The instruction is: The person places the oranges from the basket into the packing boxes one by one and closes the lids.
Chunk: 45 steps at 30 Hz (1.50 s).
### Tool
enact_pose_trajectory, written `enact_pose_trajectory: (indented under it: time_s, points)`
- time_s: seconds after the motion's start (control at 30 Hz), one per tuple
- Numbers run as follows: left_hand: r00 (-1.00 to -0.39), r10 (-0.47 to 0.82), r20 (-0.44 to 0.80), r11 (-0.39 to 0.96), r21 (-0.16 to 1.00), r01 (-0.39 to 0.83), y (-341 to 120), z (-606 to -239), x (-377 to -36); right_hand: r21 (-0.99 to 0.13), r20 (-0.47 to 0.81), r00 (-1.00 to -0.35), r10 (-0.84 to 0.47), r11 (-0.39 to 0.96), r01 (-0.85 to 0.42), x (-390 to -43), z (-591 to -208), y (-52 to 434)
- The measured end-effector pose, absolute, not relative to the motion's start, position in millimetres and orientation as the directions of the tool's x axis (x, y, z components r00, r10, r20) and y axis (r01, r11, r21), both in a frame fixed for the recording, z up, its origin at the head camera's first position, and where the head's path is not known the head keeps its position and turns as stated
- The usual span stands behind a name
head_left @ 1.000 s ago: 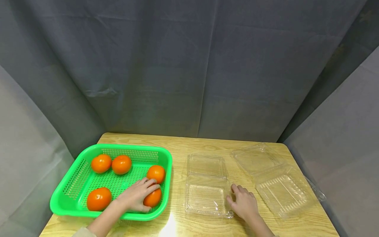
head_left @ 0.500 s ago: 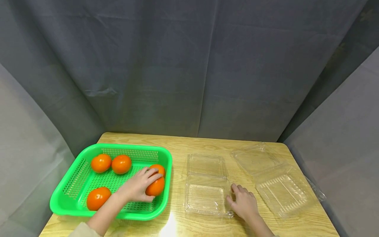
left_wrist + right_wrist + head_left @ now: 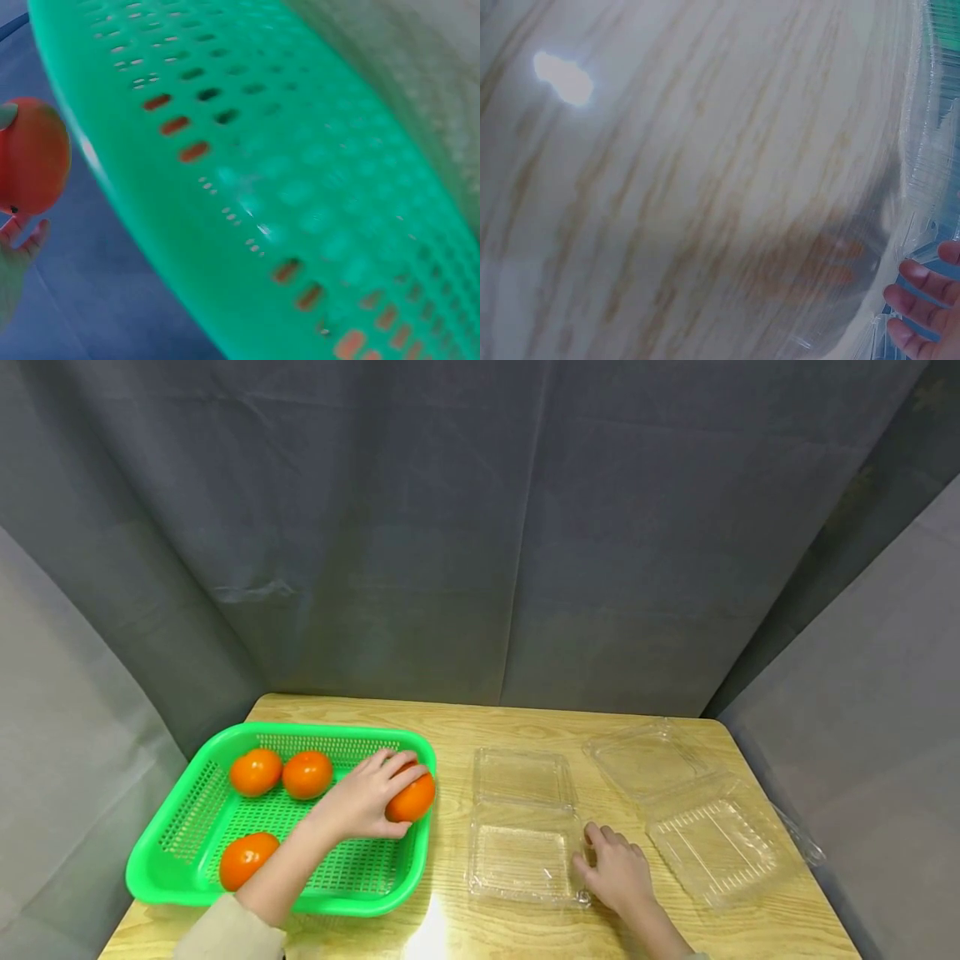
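My left hand [image 3: 367, 797] grips an orange persimmon [image 3: 412, 797], fingers over its top and thumb below, at the right rim of the green plastic basket [image 3: 429, 839]. In the left wrist view the held persimmon [image 3: 37, 157] shows beyond the basket rim [image 3: 94, 161], with a small dark spot on its end. My right hand [image 3: 618, 870] rests at the right edge of a hinged clear plastic container [image 3: 521, 860], lying unfolded. In the right wrist view its loosely bent fingers [image 3: 913, 300] are right at the container's edge. The fruit previously beside the held one is hidden.
Inside the basket lie a pair of persimmons at the back left [image 3: 308, 775] and another persimmon [image 3: 247, 860] at the front left, partly behind the forearm. Another unfolded clear container [image 3: 712, 847] lies at the table's right. A grey curtain [image 3: 480, 568] hangs behind.
My left hand has lifted the persimmon and moved it away from me and rightward to the basket's right rim, covering the fruit behind. My right hand stays at the container's edge.
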<state>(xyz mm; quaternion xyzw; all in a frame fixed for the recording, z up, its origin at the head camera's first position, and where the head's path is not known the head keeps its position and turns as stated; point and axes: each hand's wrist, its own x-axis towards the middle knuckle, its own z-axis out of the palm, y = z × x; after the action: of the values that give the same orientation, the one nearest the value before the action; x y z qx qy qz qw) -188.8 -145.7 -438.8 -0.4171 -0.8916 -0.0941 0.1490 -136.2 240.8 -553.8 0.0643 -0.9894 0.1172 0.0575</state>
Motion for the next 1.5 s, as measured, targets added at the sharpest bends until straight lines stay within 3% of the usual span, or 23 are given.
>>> enact_pose_trajectory:
  time_s: [0.4, 0.77, 1.5]
  points:
    - [-0.59, 0.735, 0.334, 0.602, 0.078, 0.794, -102, -435, -204, -0.227, 0.106, -0.988, -0.112, 0.965, -0.133, -137, -552, 240]
    - [-0.539, 0.783, 0.311, 0.56, 0.026, 0.828, -62, -443, -211, -0.23, 0.114, -0.987, -0.109, 0.964, -0.133, -137, -553, 240]
    - [-0.515, 0.842, 0.157, 0.524, -0.013, 0.852, -4, -468, -206, -0.224, 0.104, -0.99, -0.099, 0.967, -0.12, -139, -554, 241]
